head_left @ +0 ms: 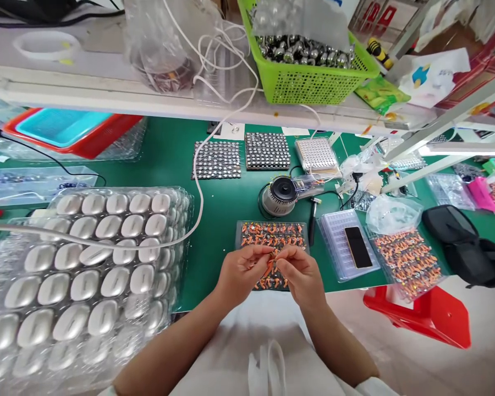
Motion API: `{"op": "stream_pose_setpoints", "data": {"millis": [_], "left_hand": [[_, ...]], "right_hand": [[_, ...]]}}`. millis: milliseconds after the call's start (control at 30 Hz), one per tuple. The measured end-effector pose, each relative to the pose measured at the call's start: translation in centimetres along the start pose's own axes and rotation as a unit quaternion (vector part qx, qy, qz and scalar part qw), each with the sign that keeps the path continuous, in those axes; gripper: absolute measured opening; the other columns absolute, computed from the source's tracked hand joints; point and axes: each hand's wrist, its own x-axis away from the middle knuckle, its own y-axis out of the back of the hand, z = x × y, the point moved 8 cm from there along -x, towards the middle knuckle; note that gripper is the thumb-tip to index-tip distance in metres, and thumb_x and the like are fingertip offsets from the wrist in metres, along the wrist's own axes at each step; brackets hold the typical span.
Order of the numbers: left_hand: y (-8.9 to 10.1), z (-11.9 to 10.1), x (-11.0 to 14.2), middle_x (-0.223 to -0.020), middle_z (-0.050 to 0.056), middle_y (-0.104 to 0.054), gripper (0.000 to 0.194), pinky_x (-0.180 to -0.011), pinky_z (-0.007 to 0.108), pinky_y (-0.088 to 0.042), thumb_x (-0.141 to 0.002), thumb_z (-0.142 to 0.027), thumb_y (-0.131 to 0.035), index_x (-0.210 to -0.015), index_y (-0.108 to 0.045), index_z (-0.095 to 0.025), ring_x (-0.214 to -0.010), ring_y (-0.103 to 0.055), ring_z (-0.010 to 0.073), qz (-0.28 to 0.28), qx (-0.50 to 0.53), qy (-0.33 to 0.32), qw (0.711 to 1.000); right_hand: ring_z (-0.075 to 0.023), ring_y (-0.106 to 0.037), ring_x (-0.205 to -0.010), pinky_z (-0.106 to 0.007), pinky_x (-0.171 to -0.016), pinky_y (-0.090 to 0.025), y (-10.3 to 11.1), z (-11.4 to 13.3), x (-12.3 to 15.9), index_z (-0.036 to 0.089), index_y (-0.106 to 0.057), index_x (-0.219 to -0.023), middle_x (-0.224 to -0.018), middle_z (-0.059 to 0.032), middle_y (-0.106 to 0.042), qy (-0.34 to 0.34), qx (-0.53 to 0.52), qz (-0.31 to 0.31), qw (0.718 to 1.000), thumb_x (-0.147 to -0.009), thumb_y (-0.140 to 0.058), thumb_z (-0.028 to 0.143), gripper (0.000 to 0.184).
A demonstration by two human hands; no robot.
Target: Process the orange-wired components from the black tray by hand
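Note:
My left hand [243, 272] and my right hand [301, 272] meet fingertip to fingertip, each closed in a pinch. Between them is a small orange part [274, 255], which looks like a piece of flexible circuit; its details are too small to make out. Just below my hands lies a dark tray [238, 226] holding rows of similar orange parts. My forearms and fingers cover its lower portion. Right of that tray a black-handled hammer [312, 223] rests on the green table, and a round grey device with a black top [283, 190] stands behind.
Stacked clear trays of silvery oval cases [85, 254] fill the left. At right are a phone [358, 247] on a clear tray stack [334, 242], another tray of orange parts [408, 261], a black zip case [454, 236] and a red bin [445, 319]. A white cable [196, 159] hangs across. A shelf holds a green basket [313, 82].

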Motion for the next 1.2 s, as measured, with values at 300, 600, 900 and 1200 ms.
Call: {"op": "stream_pose_setpoints", "data": {"millis": [300,600,900,1200], "left_hand": [[-0.3,0.2,0.7,-0.088,0.006,-0.075,0.024,-0.069,0.025,-0.057,-0.082,-0.03,-0.061,-0.098,-0.074,-0.018,-0.075,-0.07,0.0184,0.012,-0.02,-0.03,0.999],[-0.4,-0.2,0.6,-0.089,0.005,-0.076,0.023,-0.07,0.026,-0.058,-0.082,-0.026,-0.06,-0.1,-0.073,-0.018,-0.078,-0.071,0.0191,0.012,-0.046,-0.043,0.998],[-0.2,-0.8,0.5,-0.091,0.005,-0.076,0.024,-0.071,0.025,-0.057,-0.083,-0.023,-0.057,-0.101,-0.072,-0.018,-0.076,-0.071,0.0175,0.004,-0.09,-0.068,0.994],[-0.2,-1.8,1.4,-0.099,0.006,-0.074,0.027,-0.078,0.026,-0.055,-0.083,-0.022,-0.057,-0.107,-0.069,-0.018,-0.087,-0.069,0.0189,0.007,-0.156,-0.123,0.98]], "right_hand": [[-0.01,-0.048,-0.056,-0.022,-0.05,-0.04,0.5,0.0,-0.2,0.02,-0.063,-0.077,-0.067,0.0014,-0.058,-0.03,0.043,-0.025,0.998,-0.073,-0.072,0.034,0.017],[-0.0099,-0.05,-0.054,-0.022,-0.048,-0.041,0.5,-0.1,-0.6,0.02,-0.063,-0.075,-0.066,0.0015,-0.059,-0.039,0.058,-0.034,0.997,-0.074,-0.07,0.033,0.015],[-0.0105,-0.051,-0.055,-0.022,-0.048,-0.041,0.5,-0.4,-0.9,0.02,-0.062,-0.073,-0.065,0.0017,-0.059,-0.034,0.081,-0.051,0.995,-0.073,-0.069,0.032,0.014],[-0.0127,-0.056,-0.06,-0.025,-0.055,-0.047,0.3,-0.2,-0.8,0.02,-0.062,-0.076,-0.068,0.0002,-0.062,-0.026,0.1,-0.057,0.993,-0.075,-0.069,0.033,0.015]]}}
